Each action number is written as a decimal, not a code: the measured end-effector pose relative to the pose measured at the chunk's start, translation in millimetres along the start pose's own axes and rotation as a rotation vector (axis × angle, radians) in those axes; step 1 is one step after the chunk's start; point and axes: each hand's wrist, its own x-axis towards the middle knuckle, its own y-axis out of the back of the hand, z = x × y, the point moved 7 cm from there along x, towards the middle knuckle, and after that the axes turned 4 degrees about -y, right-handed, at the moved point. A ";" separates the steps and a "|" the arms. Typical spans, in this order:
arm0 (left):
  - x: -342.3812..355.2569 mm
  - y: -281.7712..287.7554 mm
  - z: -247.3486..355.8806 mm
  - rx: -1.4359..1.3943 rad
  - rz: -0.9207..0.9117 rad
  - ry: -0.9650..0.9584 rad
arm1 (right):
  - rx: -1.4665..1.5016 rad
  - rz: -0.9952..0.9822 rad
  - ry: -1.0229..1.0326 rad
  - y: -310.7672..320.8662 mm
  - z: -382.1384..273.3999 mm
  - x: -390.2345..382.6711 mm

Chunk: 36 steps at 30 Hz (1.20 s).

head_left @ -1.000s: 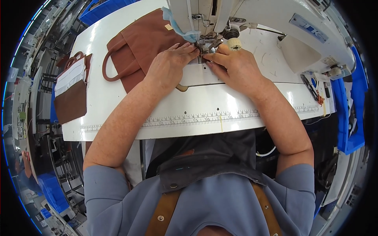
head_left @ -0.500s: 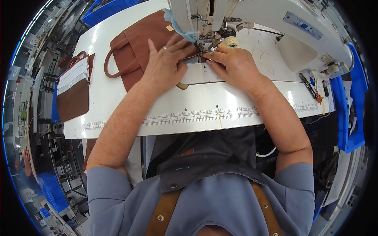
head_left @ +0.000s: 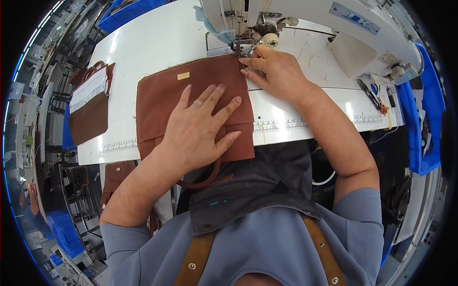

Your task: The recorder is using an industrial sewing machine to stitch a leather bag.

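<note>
A reddish-brown bag piece (head_left: 157, 102) with a small tan label (head_left: 183, 76) lies on the sewing table. Its far right corner is at the needle area of the white sewing machine (head_left: 310, 12). Flat on its middle rests my left hand (head_left: 198, 128), fingers spread. My right hand (head_left: 276, 74) pinches the bag piece's right edge by that corner, close to the presser foot, which is partly hidden. A brown handle loop (head_left: 214, 174) hangs past the table's front edge, over my dark apron (head_left: 257, 190).
Stacked brown pieces with a white lining (head_left: 89, 102) lie at the table's left. Thread snips (head_left: 369, 93) rest at the right near a blue bin (head_left: 420, 119). A ruler strip (head_left: 286, 125) runs along the front edge, and loose threads are scattered right of the needle.
The bag piece has turned, swinging its handle side from the left toward me. My left hand has moved nearer with it, while my right hand stays by the needle, shifted slightly left.
</note>
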 end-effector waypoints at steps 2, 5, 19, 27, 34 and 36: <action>0.6 -4.1 -8.2 -0.043 0.069 -0.071 | -0.001 0.005 0.008 0.7 -2.7 -0.5; 3.5 -11.6 -16.8 -0.481 0.074 -0.144 | -0.008 0.011 0.015 3.3 -6.9 -1.0; 50.5 -19.3 -59.2 -0.382 0.057 -0.133 | -0.020 0.012 0.011 0.2 -4.3 0.6; 75.3 -21.8 -88.8 -0.392 0.138 -0.128 | -0.041 0.039 0.017 0.7 -5.6 1.0; 81.0 -11.8 -83.1 -0.229 0.187 -0.175 | -0.007 0.047 0.025 5.1 -3.1 1.0; 84.1 -5.2 -72.6 -0.100 0.216 -0.230 | 0.026 0.101 0.038 12.6 -3.2 0.8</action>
